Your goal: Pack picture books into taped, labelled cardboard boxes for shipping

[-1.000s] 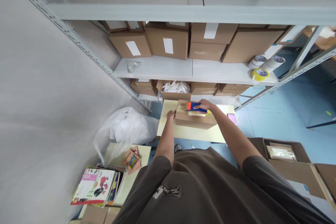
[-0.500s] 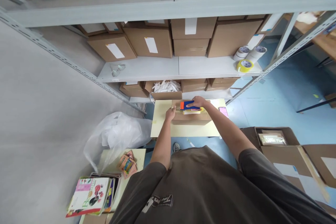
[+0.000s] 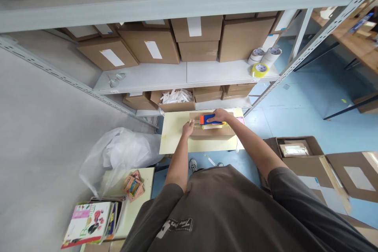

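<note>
A closed cardboard box [image 3: 211, 132] lies on the small cream table [image 3: 171, 134]. Over its top, my right hand [image 3: 219, 115] is wrapped round a blue and orange tape dispenser [image 3: 206, 119], which has a yellow roll on its right side. At the box's left end, my left hand [image 3: 188, 128] is closed, its fingertips at the edge by a strip of clear tape; whether they pinch it is too small to tell. A pink phone [image 3: 240, 120] lies by the table's right edge, partly behind my right forearm.
Beyond the table stands a grey shelf [image 3: 141, 76] with boxes and tape rolls [image 3: 260, 70]. Plastic wrap [image 3: 126, 149] and magazines [image 3: 91, 220] are at the left. Open cartons [image 3: 307, 157] stand at the right.
The whole view has shifted, so the shelf and table appear farther left. My right hand and the dispenser have moved slightly left over the box, nearer my left hand.
</note>
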The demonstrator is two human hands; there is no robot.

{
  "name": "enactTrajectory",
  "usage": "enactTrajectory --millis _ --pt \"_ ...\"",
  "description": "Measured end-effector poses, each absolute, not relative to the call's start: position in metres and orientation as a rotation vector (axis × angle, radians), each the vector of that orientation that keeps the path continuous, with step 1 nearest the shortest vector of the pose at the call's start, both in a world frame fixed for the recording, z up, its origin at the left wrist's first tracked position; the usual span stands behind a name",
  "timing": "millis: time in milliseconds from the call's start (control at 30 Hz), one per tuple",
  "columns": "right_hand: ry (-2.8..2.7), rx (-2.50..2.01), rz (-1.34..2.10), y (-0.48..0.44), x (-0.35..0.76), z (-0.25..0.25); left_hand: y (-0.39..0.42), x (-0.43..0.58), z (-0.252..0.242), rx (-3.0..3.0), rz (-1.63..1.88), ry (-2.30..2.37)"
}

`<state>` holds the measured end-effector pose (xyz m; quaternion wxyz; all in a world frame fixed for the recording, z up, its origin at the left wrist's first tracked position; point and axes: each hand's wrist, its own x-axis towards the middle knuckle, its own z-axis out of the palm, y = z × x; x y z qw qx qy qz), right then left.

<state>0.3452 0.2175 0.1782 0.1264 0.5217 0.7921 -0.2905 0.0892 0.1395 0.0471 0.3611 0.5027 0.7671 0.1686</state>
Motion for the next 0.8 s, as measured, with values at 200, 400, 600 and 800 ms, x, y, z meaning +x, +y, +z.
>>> enactTrajectory --millis 200,400,600,800 --pt "2.325 1.55 -0.749 0.229 0.391 0.183 0.137 0.055 0.051 1.355 0.395 2.004" --pt "2.216 1.734 -0.7 0.214 0.501 0.177 0.138 0.018 0.048 1.365 0.371 2.042" --pt "2.132 1.9 -1.021 0.183 0.537 0.175 0.145 0.011 0.046 1.355 0.369 2.002" --pt "2.093 2.029 -1.04 0.17 0.543 0.207 0.145 -0.023 0.035 1.189 0.526 1.988"
